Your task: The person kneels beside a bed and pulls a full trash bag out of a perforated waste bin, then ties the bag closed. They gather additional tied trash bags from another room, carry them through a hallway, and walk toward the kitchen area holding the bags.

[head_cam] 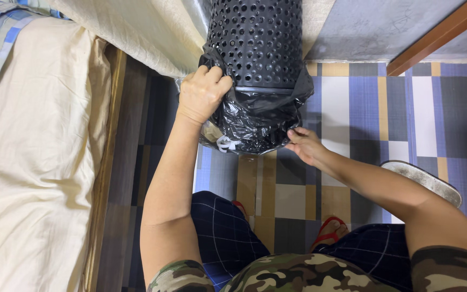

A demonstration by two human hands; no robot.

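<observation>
Fingers of the left hand (204,93) are clamped over the black bag (255,121) at the rim of the perforated black bin (255,40). The right hand (305,145) pinches the bag's lower edge (fingertips together). Above the patterned floor (406,119), the bin's long axis runs away from the person.

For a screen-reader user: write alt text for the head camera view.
Seen from above, a person's left hand grips the black bin bag at the rim of a perforated black bin, while the right hand pinches the bag's lower edge. A cream-sheeted bed lies left, over a patterned floor.
</observation>
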